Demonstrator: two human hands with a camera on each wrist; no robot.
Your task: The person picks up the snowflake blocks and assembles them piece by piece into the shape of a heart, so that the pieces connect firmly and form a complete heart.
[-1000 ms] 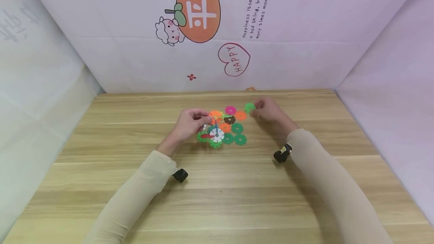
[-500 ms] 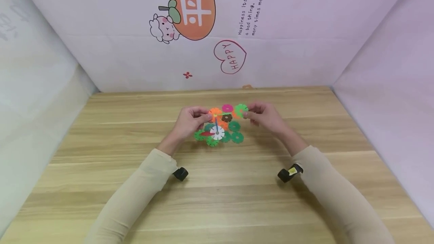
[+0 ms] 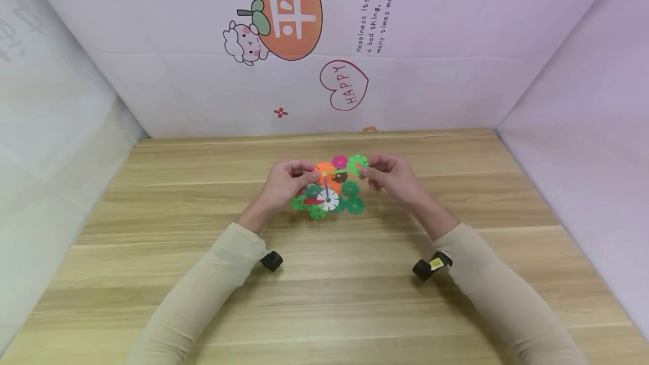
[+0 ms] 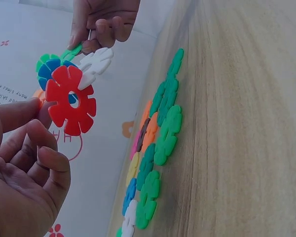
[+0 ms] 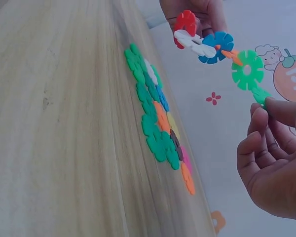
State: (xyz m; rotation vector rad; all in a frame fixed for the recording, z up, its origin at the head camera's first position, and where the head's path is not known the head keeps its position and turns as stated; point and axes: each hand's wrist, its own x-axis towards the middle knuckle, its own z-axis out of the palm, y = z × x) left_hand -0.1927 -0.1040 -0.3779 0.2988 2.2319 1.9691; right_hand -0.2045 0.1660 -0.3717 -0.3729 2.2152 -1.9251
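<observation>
Above the table (image 3: 324, 303), near its far edge, a chain (image 5: 210, 50) of slotted discs is held up between both hands. Left hand (image 3: 288, 180): thumb and forefinger together, pinching the orange disc (image 3: 324, 167) by its edge; remaining fingers loosely curled, clear of the chain in the left wrist view. Right hand (image 3: 394, 178): thumb and forefinger together on the rim of the end green disc (image 3: 358, 160); remaining fingers bent in toward the palm. Order along the chain from the free end: red disc (image 4: 63, 106), white disc (image 4: 96, 62), blue disc (image 5: 217, 40), orange, inner green disc (image 5: 255, 70), end green. In the right wrist view the two greens meet at their rims; depth of slotting cannot be told. Loose discs (image 4: 167, 136) lie flat on the wood below, close together, some seeming to overlap; among them a pink disc (image 3: 339, 158) and a brown disc (image 5: 176, 142). Both forearms in pale sleeves (image 3: 497, 280), a black camera (image 3: 272, 261) at each wrist
</observation>
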